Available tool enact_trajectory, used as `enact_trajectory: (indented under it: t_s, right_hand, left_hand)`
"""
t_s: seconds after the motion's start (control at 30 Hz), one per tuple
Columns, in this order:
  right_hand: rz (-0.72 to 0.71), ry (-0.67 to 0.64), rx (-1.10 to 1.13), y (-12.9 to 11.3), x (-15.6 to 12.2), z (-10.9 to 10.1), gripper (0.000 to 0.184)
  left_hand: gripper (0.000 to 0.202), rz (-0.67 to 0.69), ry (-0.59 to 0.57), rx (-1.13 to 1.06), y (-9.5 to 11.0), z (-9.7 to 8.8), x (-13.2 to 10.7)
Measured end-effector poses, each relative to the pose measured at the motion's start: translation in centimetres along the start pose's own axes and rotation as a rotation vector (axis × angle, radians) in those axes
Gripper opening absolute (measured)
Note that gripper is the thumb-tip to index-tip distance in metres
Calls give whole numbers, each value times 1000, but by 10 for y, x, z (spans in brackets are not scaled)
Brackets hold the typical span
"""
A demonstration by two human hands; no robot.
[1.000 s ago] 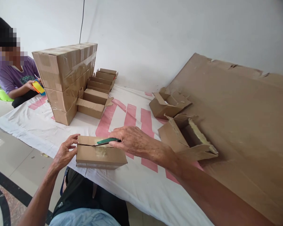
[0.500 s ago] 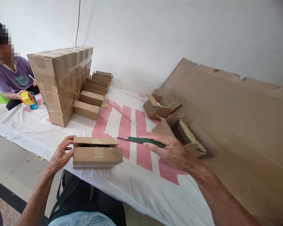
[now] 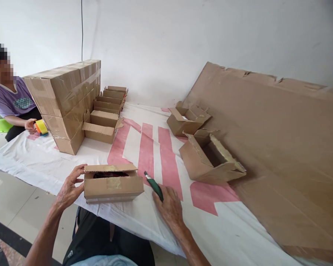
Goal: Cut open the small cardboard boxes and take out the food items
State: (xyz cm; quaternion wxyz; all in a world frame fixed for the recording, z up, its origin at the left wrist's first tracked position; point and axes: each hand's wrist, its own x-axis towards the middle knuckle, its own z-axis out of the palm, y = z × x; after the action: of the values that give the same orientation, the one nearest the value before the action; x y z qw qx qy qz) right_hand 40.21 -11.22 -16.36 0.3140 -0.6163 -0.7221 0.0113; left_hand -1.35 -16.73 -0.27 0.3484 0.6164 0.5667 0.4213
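A small cardboard box [image 3: 113, 190] stands at the near edge of the cloth-covered table, its top flaps partly raised. Through the gap between the flaps, something dark and reddish shows, too little to name. My left hand [image 3: 71, 186] grips the box's left end, thumb in front and fingers behind. To the right of the box, my right hand [image 3: 170, 207] is low over the cloth, closed around a green utility knife [image 3: 154, 187]. The knife's dark tip points up and left, away from the box. Some of the right fingers are hidden under the hand.
Taped boxes form a tall stack [image 3: 63, 99] at the left. Behind it are several open boxes [image 3: 100, 129]. Two more open boxes [image 3: 211, 159] lie right, before a large leaning cardboard sheet [image 3: 288, 155]. At far left, a person [image 3: 19, 99] holds a yellow tape roll [image 3: 41, 126].
My right hand has come down and left toward the table with the knife. The long blade seen before no longer shows. My left hand keeps hold of the box.
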Motion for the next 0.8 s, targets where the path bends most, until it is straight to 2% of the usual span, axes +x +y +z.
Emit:
enact_trajectory:
  t_s: [0.1, 0.17, 0.23, 0.33, 0.43, 0.5, 0.63, 0.8]
  right_hand:
    - [10, 97, 123, -13, 10, -10, 46]
    - [55, 115, 328, -32, 19, -22, 45]
    - [93, 51, 581, -55, 27, -36, 41]
    - [17, -46, 792, -90, 34, -58, 41]
    - [-133, -38, 830, -114, 36, -73, 36]
    - [-224, -19, 837, -122, 34, -77, 29]
    - [-324, -3, 783, -121, 27, -81, 25]
    - [-381, -49, 675, -111, 14, -89, 32]
  left_hand:
    - [44, 6, -16, 2, 2, -1, -1]
    - [46, 16, -34, -4, 4, -2, -1]
    - [50, 27, -58, -4, 7, -3, -1]
    - [60, 45, -101, -1, 10, -5, 0]
    - [77, 51, -119, -10, 9, -7, 0]
    - [88, 41, -118, -9, 8, -8, 0]
    - [104, 20, -135, 13, 9, -8, 1]
    - [118, 6, -164, 79, 16, -7, 4]
